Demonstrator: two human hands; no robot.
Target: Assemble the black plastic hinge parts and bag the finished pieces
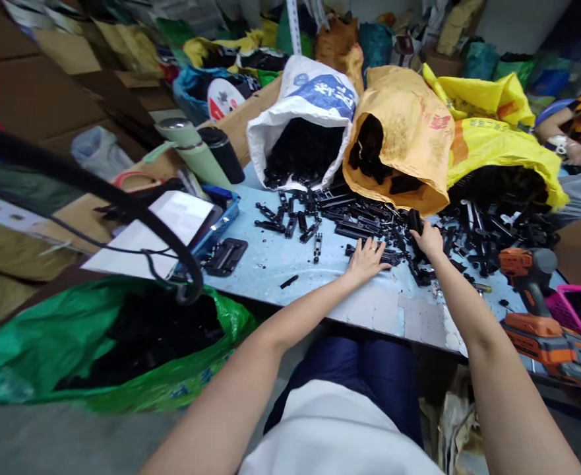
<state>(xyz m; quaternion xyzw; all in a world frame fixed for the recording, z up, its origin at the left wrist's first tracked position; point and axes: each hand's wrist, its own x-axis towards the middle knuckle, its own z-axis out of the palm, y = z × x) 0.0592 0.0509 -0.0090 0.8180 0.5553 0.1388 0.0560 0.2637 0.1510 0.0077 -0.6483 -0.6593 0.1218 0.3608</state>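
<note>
My left hand (366, 260) lies palm down on the blue tabletop (265, 264), fingers spread and touching some dark parts at the edge of the pile. My right hand (429, 240) is closed around a short black piece (414, 221) whose exact kind I cannot make out. Around both hands is a loose heap of black plastic parts (354, 214), many of them long and narrow. Behind the heap, a white sack (265, 135) and an orange sack (409, 119) lie with their mouths facing me, black parts inside.
A yellow sack (512, 148) of black parts lies at the right. An orange cordless drill (532, 297) stands near a pink basket (567, 310). At left are a blue tray (225, 218), a green tumbler (196, 155) and a green bag (37, 343). Another person's hand (577, 155) shows at far right.
</note>
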